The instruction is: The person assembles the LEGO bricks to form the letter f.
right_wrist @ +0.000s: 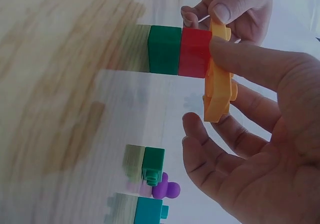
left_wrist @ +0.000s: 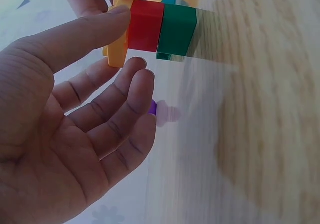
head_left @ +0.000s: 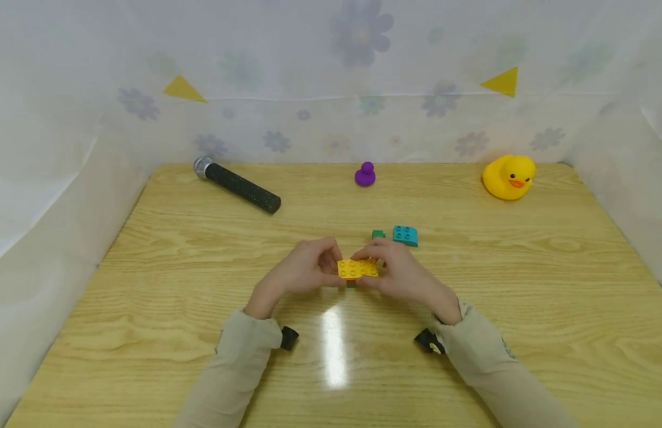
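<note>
Head view: I barely see red brick [head_left: 351, 281] under yellow brick [head_left: 358, 270]. Right wrist edge crops teal brick [right_wrist: 148, 211]. Left wrist: left hand [left_wrist: 62, 139] mostly hides purple knob [left_wrist: 153, 107].

The yellow brick [head_left: 354, 270], red brick [left_wrist: 146, 25] and stacked green brick [left_wrist: 177, 31] are showing smooth, plastic-like faces with a soft sheen; the teal brick [head_left: 405, 236] is presenting the same finish. The table [head_left: 176, 285] is displaying wood grain under a glossy surface that is mirroring a streak of light. The mic [head_left: 237, 186] is combining a silvery metallic head [head_left: 201, 167] with a dark, speckled handle [head_left: 256, 197]. The duck [head_left: 507, 178] is appearing smooth and rubbery. The sleeves [head_left: 235, 356] are showing matt cloth; the curtain [head_left: 309, 59] is looking thin and creased.
</note>
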Tool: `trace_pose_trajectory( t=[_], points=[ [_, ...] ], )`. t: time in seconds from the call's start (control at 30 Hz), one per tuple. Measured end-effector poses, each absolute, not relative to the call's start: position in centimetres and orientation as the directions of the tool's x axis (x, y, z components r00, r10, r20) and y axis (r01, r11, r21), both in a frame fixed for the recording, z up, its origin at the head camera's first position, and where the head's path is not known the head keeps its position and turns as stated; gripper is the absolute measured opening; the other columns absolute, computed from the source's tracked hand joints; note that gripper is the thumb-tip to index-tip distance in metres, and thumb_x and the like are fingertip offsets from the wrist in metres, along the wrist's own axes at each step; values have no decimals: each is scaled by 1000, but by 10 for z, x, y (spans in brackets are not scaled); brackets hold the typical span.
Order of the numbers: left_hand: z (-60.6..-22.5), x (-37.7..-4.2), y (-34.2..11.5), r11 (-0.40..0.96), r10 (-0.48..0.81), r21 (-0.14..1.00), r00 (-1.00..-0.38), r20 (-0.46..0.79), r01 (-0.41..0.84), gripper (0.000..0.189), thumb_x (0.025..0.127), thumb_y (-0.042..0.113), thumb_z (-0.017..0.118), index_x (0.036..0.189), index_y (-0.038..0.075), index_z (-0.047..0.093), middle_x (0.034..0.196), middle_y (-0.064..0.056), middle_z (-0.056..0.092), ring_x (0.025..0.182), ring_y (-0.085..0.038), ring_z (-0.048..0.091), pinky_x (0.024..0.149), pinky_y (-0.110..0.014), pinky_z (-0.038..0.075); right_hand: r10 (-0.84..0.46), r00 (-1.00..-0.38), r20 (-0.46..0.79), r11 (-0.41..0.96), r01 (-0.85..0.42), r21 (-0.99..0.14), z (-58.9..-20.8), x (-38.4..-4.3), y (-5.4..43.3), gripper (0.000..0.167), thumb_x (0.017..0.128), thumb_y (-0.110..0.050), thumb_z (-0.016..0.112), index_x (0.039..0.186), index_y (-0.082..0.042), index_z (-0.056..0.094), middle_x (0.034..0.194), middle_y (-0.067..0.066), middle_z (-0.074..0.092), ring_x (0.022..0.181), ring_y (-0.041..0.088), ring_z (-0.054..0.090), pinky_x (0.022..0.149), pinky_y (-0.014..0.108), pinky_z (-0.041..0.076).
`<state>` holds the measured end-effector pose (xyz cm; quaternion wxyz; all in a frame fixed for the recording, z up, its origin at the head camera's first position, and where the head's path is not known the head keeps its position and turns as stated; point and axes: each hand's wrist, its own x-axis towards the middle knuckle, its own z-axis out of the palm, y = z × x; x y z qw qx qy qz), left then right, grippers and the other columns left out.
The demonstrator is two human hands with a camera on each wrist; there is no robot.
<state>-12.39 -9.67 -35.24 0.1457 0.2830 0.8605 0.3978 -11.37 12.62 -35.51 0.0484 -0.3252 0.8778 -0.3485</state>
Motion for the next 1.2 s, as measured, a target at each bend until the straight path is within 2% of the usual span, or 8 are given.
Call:
trace_pose_trajectory(
  t=[0.13, 0.43, 0.7, 0.93, 1.2],
  points=[
    [-354, -124, -95, 537, 596, 770, -801, -56, 345, 30, 79, 15, 80, 97, 10, 57, 84, -2, 62, 74, -12, 57, 67, -24, 50, -602, -788, 126, 552, -525, -647, -355, -113, 127, 34, 79, -13, 79, 111, -4, 69, 105, 9, 63, 88, 19, 54, 72, 34, 47],
    [-360, -121, -87, 520, 632, 790, -768, -102, 324, 37, 82, 15, 77, 114, 8, 59, 104, -3, 63, 79, -12, 60, 70, -23, 51, -607, -784, 132, 556, -538, -633, -354, -114, 128, 36, 80, -12, 79, 112, -3, 68, 105, 11, 63, 93, 23, 57, 75, 38, 50],
    [-361, -119, -82, 563, 605, 761, -788, -113, 323, 30, 84, 16, 75, 110, 9, 60, 95, 0, 62, 67, -12, 54, 59, -23, 46, -617, -769, 166, 535, -565, -629, -355, -115, 129, 36, 79, -16, 80, 111, -3, 69, 105, 9, 66, 90, 20, 57, 75, 37, 50],
    [-362, -119, -81, 598, 584, 738, -800, -135, 312, 29, 84, 17, 75, 108, 10, 60, 94, 1, 62, 69, -12, 53, 61, -23, 45, -643, -740, 200, 484, -594, -643, -355, -122, 141, 31, 77, -15, 81, 104, -3, 70, 98, 3, 69, 80, 18, 59, 69, 33, 52],
    [-361, -119, -81, 619, 572, 727, -805, -157, 298, 30, 84, 18, 76, 108, 11, 59, 95, 0, 63, 69, -12, 53, 60, -23, 46, -558, -809, 186, 546, -527, -651, -355, -133, 156, 18, 84, -8, 73, 99, 1, 71, 93, 9, 68, 78, 20, 62, 67, 34, 53]
  ],
)
